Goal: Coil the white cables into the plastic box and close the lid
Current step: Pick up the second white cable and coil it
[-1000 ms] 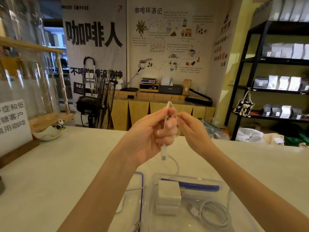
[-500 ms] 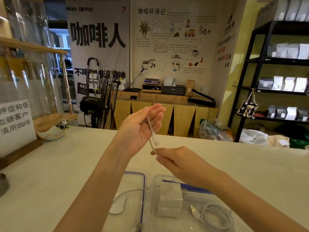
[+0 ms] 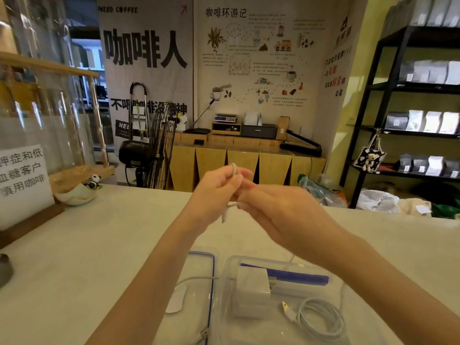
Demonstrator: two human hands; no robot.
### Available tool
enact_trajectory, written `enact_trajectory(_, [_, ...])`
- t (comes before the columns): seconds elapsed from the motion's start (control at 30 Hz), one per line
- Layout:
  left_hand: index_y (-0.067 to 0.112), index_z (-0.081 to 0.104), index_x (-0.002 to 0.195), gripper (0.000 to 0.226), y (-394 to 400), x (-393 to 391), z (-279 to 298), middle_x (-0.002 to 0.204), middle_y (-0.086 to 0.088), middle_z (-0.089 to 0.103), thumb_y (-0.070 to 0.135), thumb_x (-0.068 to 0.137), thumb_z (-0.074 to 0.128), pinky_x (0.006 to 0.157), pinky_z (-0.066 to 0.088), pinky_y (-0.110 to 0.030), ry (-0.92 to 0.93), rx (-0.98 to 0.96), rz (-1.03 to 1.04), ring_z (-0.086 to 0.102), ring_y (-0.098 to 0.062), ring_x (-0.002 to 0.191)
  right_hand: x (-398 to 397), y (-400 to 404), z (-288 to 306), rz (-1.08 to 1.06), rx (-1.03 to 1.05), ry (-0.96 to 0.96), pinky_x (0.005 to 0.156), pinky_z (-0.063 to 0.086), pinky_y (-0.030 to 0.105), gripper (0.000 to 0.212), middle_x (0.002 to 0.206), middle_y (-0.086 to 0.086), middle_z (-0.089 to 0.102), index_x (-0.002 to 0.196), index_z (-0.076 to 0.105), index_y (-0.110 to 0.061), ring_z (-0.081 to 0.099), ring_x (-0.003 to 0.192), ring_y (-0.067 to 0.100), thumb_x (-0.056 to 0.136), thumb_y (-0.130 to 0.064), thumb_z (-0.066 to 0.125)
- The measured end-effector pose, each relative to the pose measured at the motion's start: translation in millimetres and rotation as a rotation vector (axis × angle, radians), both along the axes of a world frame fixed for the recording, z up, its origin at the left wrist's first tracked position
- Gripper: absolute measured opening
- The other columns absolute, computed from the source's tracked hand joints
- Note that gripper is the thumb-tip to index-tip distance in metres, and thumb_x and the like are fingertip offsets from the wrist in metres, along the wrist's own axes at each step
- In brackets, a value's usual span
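Observation:
Above the counter, my left hand pinches a folded loop of thin white cable, its plug end dangling below my fingers. My right hand is pressed close against it, fingers on the same cable. The cable trails down behind my right wrist toward the clear plastic box. Inside the box lie white chargers, a blue-trimmed item and a coiled white cable. The blue-rimmed clear lid lies flat to the left of the box, with another white cable crossing it.
A sign on a wooden stand and a small dish with a panda figure sit at the counter's left. A dark metal object is at the far left edge. Black shelves stand at the right.
My right hand rose from below my left hand and came up against it. My left hand's fingers closed over the cable, which is now folded into a loop.

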State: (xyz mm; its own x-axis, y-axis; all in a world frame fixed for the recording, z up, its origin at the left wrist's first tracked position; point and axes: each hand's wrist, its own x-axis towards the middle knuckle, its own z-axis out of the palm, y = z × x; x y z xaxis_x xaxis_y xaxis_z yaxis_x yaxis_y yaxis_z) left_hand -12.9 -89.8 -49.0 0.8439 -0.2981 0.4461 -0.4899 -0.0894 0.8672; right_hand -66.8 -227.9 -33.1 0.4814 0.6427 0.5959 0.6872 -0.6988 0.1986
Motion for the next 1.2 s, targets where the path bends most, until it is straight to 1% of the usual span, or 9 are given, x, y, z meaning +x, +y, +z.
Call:
enact_trajectory(0.13, [0.01, 0.058, 0.076, 0.027, -3.2, -8.0, 4.1, 0.05, 0.008, 0.056, 0.012, 0.094, 0.038, 0.045, 0.033, -0.015, 0.164, -0.022, -0.258, 0.038, -0.005, 0.04, 9.8, -15.1, 14.0, 0.058, 0.144, -0.037, 0.056, 0.047, 0.02, 0.027, 0.073, 0.0, 0.066, 0.092, 0.065, -0.01, 0.056, 0.064, 0.007, 0.086, -0.025, 0.043])
enact_trajectory(0.27, [0.002, 0.06, 0.096, 0.032, -3.7, -5.7, -0.2, 0.046, 0.008, 0.049, 0.019, 0.095, 0.032, 0.038, 0.023, -0.015, 0.376, -0.195, -0.557, 0.029, -0.003, 0.036, 25.8, -32.6, 16.9, 0.109, 0.424, 0.016, 0.065, 0.048, 0.02, 0.018, 0.082, -0.005, 0.061, 0.101, 0.066, -0.014, 0.056, 0.074, 0.006, 0.089, -0.016, 0.052])
enact_trajectory(0.43, [0.005, 0.068, 0.082, 0.05, -11.5, -8.9, 4.5, 0.04, 0.008, 0.041, 0.038, 0.084, 0.031, 0.036, 0.017, -0.014, 0.582, -0.436, -0.736, 0.028, -0.002, 0.031, 41.2, -37.3, 7.2, 0.14, 0.698, 0.168, 0.069, 0.047, 0.024, 0.019, 0.08, 0.001, 0.064, 0.1, 0.066, -0.018, 0.057, 0.075, 0.013, 0.087, -0.011, 0.054])
enact_trajectory(0.53, [0.005, 0.067, 0.079, 0.048, -12.8, -13.5, 10.1, 0.041, 0.007, 0.045, 0.035, 0.09, 0.032, 0.033, 0.022, -0.013, 0.647, -0.55, -0.821, 0.022, -0.003, 0.033, 44.3, -32.5, -0.9, 0.178, 0.832, 0.298, 0.076, 0.05, 0.025, 0.02, 0.088, -0.011, 0.068, 0.099, 0.065, -0.026, 0.063, 0.085, 0.009, 0.087, -0.015, 0.053])
enact_trajectory(0.7, [-0.009, 0.052, 0.102, 0.038, 3.5, -11.1, 16.7, 0.056, -0.012, 0.057, 0.022, 0.096, 0.031, 0.044, 0.028, -0.022, 0.767, -0.799, -1.108, 0.031, -0.01, 0.045, 44.3, -10.2, -17.2, 0.186, 0.828, 0.623, 0.044, 0.036, 0.01, 0.026, 0.05, -0.013, 0.056, 0.087, 0.062, -0.034, 0.046, 0.044, 0.0, 0.092, -0.015, 0.044])
enact_trajectory(0.77, [-0.008, 0.053, 0.098, 0.034, 9.5, -10.8, 20.7, 0.055, -0.011, 0.056, 0.02, 0.095, 0.034, 0.043, 0.029, -0.021, 0.699, -0.853, -1.059, 0.03, -0.01, 0.045, 41.7, -1.5, -22.0, 0.178, 0.808, 0.703, 0.04, 0.033, 0.011, 0.025, 0.048, -0.008, 0.049, 0.093, 0.063, -0.032, 0.039, 0.039, 0.001, 0.093, -0.017, 0.042])
enact_trajectory(0.87, [0.003, 0.059, 0.085, 0.031, 17.3, -9.8, 24.0, 0.045, 0.005, 0.047, 0.024, 0.09, 0.037, 0.036, 0.027, -0.014, 0.482, -0.833, -0.714, 0.029, -0.003, 0.036, 37.9, 4.4, -24.1, 0.148, 0.78, 0.75, 0.041, 0.034, 0.011, 0.028, 0.046, -0.007, 0.048, 0.116, 0.058, -0.025, 0.04, 0.04, 0.001, 0.093, -0.02, 0.043])
enact_trajectory(1.03, [0.006, 0.057, 0.088, 0.035, 30.2, 4.9, 20.5, 0.046, 0.006, 0.047, 0.027, 0.094, 0.029, 0.038, 0.031, -0.012, 0.32, -0.921, -0.474, 0.036, -0.003, 0.038, 25.3, 21.4, -33.2, 0.057, 0.433, 0.714, 0.055, 0.044, 0.022, 0.032, 0.055, -0.01, 0.049, 0.125, 0.049, -0.028, 0.046, 0.05, 0.004, 0.095, -0.027, 0.038])
enact_trajectory(1.2, [0.006, 0.058, 0.093, 0.035, 33.5, 18.2, 11.1, 0.053, 0.004, 0.054, 0.023, 0.097, 0.028, 0.045, 0.037, -0.016, 0.148, -0.724, -0.18, 0.041, -0.005, 0.043, 10.4, 35.3, -30.5, -0.007, 0.132, 0.528, 0.071, 0.051, 0.037, 0.037, 0.076, 0.001, 0.06, 0.133, 0.037, -0.024, 0.056, 0.07, 0.019, 0.097, -0.03, 0.031])
